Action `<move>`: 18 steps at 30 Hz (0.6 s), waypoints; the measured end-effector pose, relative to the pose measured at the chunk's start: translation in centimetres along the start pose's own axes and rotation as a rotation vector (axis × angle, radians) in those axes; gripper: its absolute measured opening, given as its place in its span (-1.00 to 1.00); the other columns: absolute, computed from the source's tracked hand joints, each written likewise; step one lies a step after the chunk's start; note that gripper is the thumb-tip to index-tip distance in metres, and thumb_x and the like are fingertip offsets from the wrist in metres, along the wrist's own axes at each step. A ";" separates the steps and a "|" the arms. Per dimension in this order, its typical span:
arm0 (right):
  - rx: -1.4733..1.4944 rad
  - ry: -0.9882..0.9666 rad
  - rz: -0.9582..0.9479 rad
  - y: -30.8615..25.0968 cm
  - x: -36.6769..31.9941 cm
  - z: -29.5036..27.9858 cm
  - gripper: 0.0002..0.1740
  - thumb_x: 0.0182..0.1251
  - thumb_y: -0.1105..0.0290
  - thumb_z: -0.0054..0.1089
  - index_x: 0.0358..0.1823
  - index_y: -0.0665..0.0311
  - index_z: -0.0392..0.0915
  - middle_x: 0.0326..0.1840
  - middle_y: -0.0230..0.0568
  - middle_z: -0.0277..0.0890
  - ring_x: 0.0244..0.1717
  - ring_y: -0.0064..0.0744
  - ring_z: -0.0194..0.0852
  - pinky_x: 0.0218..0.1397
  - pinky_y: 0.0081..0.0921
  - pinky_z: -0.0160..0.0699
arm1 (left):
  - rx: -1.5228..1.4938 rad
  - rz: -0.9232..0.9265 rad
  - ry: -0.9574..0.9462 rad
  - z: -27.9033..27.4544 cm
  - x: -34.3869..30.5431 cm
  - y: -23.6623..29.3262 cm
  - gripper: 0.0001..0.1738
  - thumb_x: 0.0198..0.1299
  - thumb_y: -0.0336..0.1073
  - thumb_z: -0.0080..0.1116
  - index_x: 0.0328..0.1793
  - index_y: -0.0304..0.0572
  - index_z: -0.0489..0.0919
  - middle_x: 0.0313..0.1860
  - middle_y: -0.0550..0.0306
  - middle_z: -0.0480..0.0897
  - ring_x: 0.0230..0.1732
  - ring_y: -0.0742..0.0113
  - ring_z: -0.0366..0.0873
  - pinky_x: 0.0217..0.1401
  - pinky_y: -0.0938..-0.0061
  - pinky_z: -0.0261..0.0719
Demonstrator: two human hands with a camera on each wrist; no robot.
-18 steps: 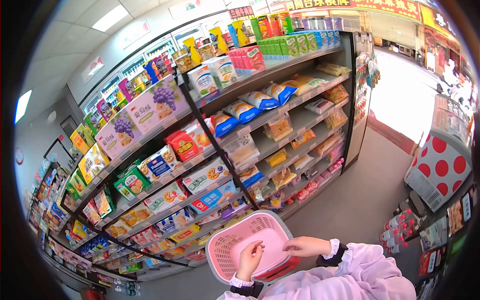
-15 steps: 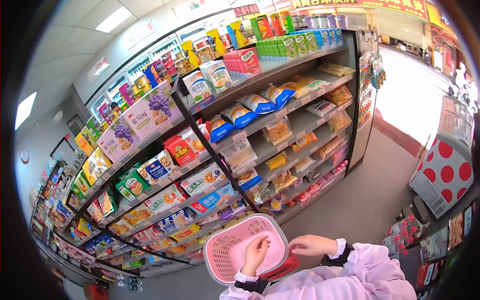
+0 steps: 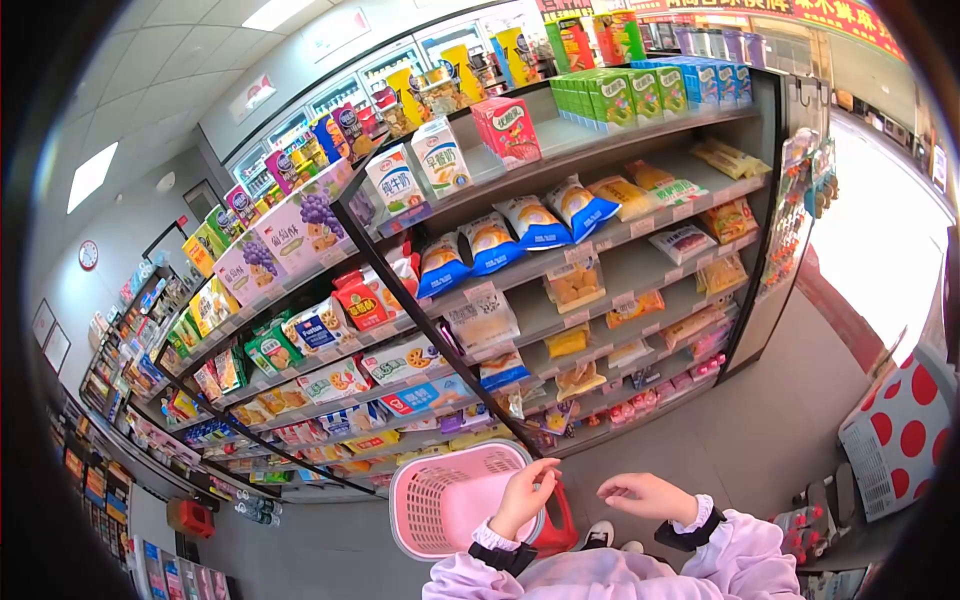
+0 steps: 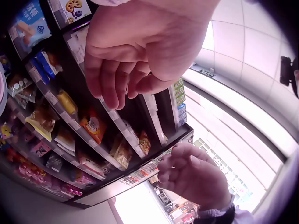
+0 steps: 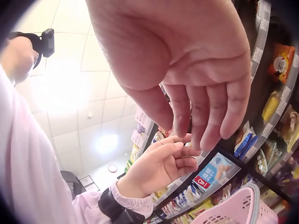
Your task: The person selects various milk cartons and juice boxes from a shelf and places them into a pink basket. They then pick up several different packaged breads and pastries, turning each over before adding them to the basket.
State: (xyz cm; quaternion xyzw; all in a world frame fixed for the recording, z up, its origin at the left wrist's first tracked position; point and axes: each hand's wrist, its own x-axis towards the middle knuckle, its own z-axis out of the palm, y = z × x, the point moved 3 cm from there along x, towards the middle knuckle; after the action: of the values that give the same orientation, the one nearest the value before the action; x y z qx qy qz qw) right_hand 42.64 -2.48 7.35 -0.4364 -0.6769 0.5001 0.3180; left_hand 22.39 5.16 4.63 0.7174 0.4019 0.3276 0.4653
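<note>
In the head view the left hand [image 3: 522, 497] is held above the right rim of a pink basket [image 3: 407, 505], its fingers loosely bent around nothing. The right hand [image 3: 650, 499] hovers a little to the right, palm down and relaxed, also holding nothing. A gap separates the two hands. Both wrist views show empty palms with loosely bent fingers, the left hand [image 4: 140, 51] in one and the right hand [image 5: 187, 65] in the other. The part of the basket beneath the left hand is hidden.
Tall shelves of packaged snacks [image 3: 570, 340] and drink cartons [image 3: 508, 130] stand ahead. A red object [image 3: 557, 525] is beside the basket. At the right are a red-dotted box [image 3: 900, 430] and a bright doorway [image 3: 870, 235]. A red basket [image 3: 190, 518] lies at the left.
The head view has turned, so the shelves appear shifted. In that view the basket has shifted slightly left relative to the hands, and the hands stand further apart. Both remain empty.
</note>
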 end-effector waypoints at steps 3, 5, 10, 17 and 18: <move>0.039 -0.020 -0.006 -0.2 1.8 -1.2 -0.73 0.19 0.38 -0.02 -0.11 0.36 0.41 -0.21 -0.17 0.50 -0.19 -0.39 0.47 -0.07 -0.51 0.42 | -0.019 -0.053 0.080 -0.7 2.0 -1.0 -0.71 0.12 -0.39 -0.04 -0.01 -0.25 0.43 -0.32 0.15 0.57 -0.32 0.47 0.51 -0.27 0.61 0.45; 0.011 -0.024 -0.023 -0.7 3.0 -2.2 -0.73 0.18 0.36 -0.02 -0.13 0.35 0.42 -0.24 -0.14 0.49 -0.22 -0.35 0.48 -0.11 -0.49 0.44 | -0.042 -0.030 0.132 -1.4 3.5 -1.1 -0.72 0.12 -0.39 -0.04 -0.02 -0.25 0.44 -0.33 0.15 0.58 -0.33 0.46 0.51 -0.26 0.60 0.45; -0.110 -0.036 -0.032 -0.8 7.2 -4.6 -0.72 0.17 0.35 -0.03 -0.13 0.33 0.42 -0.25 -0.15 0.49 -0.24 -0.35 0.49 -0.13 -0.48 0.44 | -0.079 0.013 0.248 -3.6 7.3 -2.7 -0.72 0.12 -0.39 -0.05 -0.02 -0.25 0.44 -0.33 0.12 0.58 -0.33 0.44 0.52 -0.25 0.57 0.46; -0.209 -0.103 -0.105 -1.5 14.5 -6.3 -0.74 0.17 0.35 -0.02 -0.15 0.32 0.42 -0.30 -0.14 0.49 -0.28 -0.32 0.48 -0.20 -0.48 0.45 | -0.068 -0.021 0.318 -7.1 9.9 -3.6 -0.71 0.13 -0.43 -0.05 0.00 -0.30 0.41 -0.29 0.10 0.56 -0.32 0.47 0.50 -0.22 0.59 0.46; -0.206 -0.111 -0.128 -1.7 15.4 -6.4 -0.75 0.17 0.35 -0.02 -0.16 0.32 0.42 -0.30 -0.14 0.49 -0.29 -0.32 0.48 -0.20 -0.48 0.45 | -0.046 -0.035 0.329 -7.8 10.2 -3.0 -0.72 0.13 -0.43 -0.05 0.00 -0.30 0.42 -0.30 0.10 0.57 -0.32 0.47 0.50 -0.22 0.59 0.46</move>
State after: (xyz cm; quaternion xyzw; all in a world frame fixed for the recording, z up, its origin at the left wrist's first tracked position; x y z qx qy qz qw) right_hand 41.32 13.86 10.76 -0.3946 -0.7676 0.4300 0.2649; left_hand 19.76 18.05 5.56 0.6363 0.4773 0.4415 0.4151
